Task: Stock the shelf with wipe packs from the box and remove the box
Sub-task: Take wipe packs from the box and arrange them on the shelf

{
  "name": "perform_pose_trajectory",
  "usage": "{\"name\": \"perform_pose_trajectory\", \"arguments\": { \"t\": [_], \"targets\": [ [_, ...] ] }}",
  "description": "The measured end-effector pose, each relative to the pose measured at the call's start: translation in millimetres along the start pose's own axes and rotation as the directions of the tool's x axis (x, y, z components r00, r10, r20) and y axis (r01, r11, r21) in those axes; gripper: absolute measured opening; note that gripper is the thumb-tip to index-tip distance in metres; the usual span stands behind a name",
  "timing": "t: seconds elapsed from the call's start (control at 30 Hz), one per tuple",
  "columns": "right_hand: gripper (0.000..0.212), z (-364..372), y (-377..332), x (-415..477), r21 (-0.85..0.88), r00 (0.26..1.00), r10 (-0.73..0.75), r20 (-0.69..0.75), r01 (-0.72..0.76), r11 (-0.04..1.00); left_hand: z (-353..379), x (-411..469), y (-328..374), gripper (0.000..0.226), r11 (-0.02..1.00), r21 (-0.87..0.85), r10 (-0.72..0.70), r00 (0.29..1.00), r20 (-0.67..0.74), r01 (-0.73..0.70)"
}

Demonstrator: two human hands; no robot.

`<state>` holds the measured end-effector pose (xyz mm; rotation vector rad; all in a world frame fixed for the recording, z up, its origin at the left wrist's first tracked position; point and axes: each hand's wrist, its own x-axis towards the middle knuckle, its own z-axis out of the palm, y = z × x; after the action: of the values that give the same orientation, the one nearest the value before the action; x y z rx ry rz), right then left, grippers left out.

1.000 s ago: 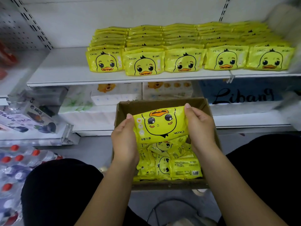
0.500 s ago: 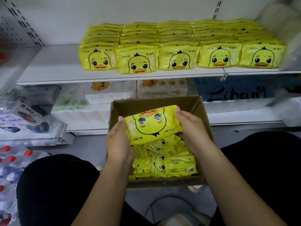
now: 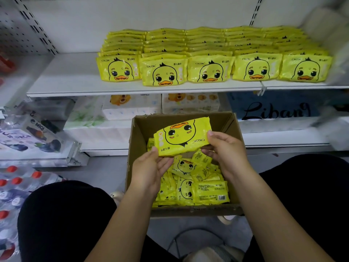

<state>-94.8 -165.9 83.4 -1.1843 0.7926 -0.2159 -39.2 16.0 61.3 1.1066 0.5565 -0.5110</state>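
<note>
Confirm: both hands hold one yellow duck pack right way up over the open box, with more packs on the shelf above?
No: in the head view the held pack is upside down, beak at the top. Left hand and right hand do hold it over the box, below the shelf packs.

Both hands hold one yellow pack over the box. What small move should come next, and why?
Probably rotate the held pack upright: its duck is upside down, while the shelf packs show ducks upright. The left hand and right hand grip its ends above the box, so it can turn freely.
</note>
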Motion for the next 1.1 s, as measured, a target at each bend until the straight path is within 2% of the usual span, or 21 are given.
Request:
{"name": "perform_pose_trajectory", "arguments": {
  "t": [0.17, 0.33, 0.47, 0.53, 0.63, 0.7, 0.73, 0.8, 0.83, 0.9, 0.93, 1.0, 1.03, 1.07, 1.1],
  "targets": [
    [0.009, 5, 7, -5, -0.072, 0.994, -0.062, -0.095, 0.055, 0.996, 1, 1, 8, 0.019, 0.991, 0.002, 0.131, 0.990, -0.053, -0.131],
    [0.007, 16, 3, -8, -0.135, 0.984, -0.152, -0.097, 0.139, 0.981, 5, -4, 11, 0.019, 0.960, 0.015, 0.278, 0.954, -0.113, -0.278],
    [0.012, 16, 11, -11, -0.200, 0.981, -0.191, -0.038, 0.180, 0.963, 1, -2, 22, 0.023, 0.912, 0.113, 0.402, 0.915, -0.044, -0.395],
    [0.020, 11, 15, -8, -0.291, 0.980, -0.200, 0.003, 0.192, 0.937, -2, 1, 33, 0.023, 0.858, 0.204, 0.478, 0.878, 0.015, -0.471],
    [0.053, 6, 9, 0, -0.434, 0.965, -0.257, 0.055, 0.255, 0.864, -3, 3, 56, 0.024, 0.705, 0.399, 0.585, 0.799, 0.142, -0.587],
    [0.074, 11, -3, 5, -0.505, 0.943, -0.285, 0.171, 0.333, 0.796, -2, 5, 69, 0.024, 0.569, 0.518, 0.582, 0.758, 0.296, -0.639],
    [0.082, 16, -10, 6, -0.526, 0.928, -0.275, 0.253, 0.370, 0.766, -1, 8, 76, 0.022, 0.468, 0.580, 0.562, 0.731, 0.387, -0.667],
    [0.087, 27, -19, 9, -0.522, 0.893, -0.204, 0.400, 0.405, 0.750, 0, 13, 89, 0.020, 0.269, 0.649, 0.489, 0.682, 0.544, -0.711],
    [0.084, 32, -20, 11, -0.505, 0.880, -0.164, 0.446, 0.399, 0.765, 3, 14, 94, 0.020, 0.215, 0.656, 0.445, 0.671, 0.593, -0.723],
    [0.064, 40, -20, 15, -0.446, 0.862, -0.111, 0.494, 0.362, 0.818, 11, 10, 104, 0.020, 0.242, 0.626, 0.374, 0.667, 0.645, -0.741],
    [0.051, 43, -20, 16, -0.401, 0.861, -0.105, 0.498, 0.336, 0.852, 15, 7, 108, 0.020, 0.313, 0.597, 0.354, 0.674, 0.648, -0.739],
    [0.034, 48, -20, 17, -0.291, 0.880, -0.139, 0.455, 0.294, 0.910, 20, 5, 116, 0.018, 0.535, 0.511, 0.333, 0.723, 0.605, -0.673],
    [0.030, 50, -19, 18, -0.243, 0.898, -0.158, 0.410, 0.274, 0.930, 19, 8, 119, 0.021, 0.621, 0.480, 0.307, 0.756, 0.578, -0.620],
    [0.030, 53, -19, 20, -0.198, 0.918, -0.168, 0.359, 0.250, 0.948, 17, 13, 122, 0.031, 0.662, 0.492, 0.255, 0.787, 0.562, -0.566],
    [0.034, 55, -18, 23, -0.146, 0.936, -0.162, 0.311, 0.216, 0.965, 15, 19, 126, 0.044, 0.641, 0.555, 0.188, 0.810, 0.556, -0.529]
  ]
}}
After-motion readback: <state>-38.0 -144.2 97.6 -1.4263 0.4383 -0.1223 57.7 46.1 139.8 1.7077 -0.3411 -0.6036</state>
